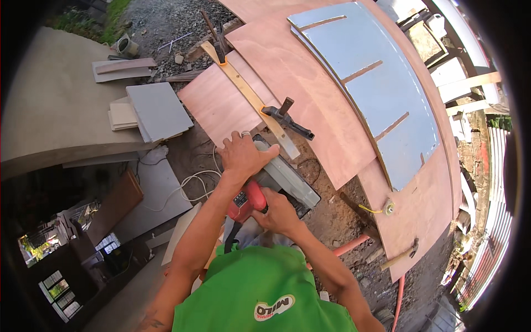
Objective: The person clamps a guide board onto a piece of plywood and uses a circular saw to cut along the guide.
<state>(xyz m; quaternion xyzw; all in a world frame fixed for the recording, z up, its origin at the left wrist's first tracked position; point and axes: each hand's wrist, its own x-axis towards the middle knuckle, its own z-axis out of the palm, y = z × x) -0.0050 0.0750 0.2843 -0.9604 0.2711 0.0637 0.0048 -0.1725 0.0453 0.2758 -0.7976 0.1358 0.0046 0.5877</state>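
A circular saw with a red body (pixel 239 207) and a grey base plate (pixel 296 185) is at the near edge of a pink plywood piece. My right hand (pixel 279 213) is wrapped around its red handle. My left hand (pixel 243 156) lies ahead of it, fingers spread toward the plywood (pixel 213 99) and thumb stretched over the front of the saw. How firmly the left fingers press is hidden. Across the plywood runs a narrow wooden strip (pixel 243 86), held by a black clamp (pixel 287 117) near the saw and another clamp (pixel 221 52) farther off.
To the right, a pale blue slotted panel (pixel 359 50) lies on larger plywood sheets (pixel 310 94). A hammer (pixel 401 257) and a small round tool with a yellow cord (pixel 389 208) rest there. A white cord (pixel 191 180) loops at left; an orange hose (pixel 351 245) crosses the dirt.
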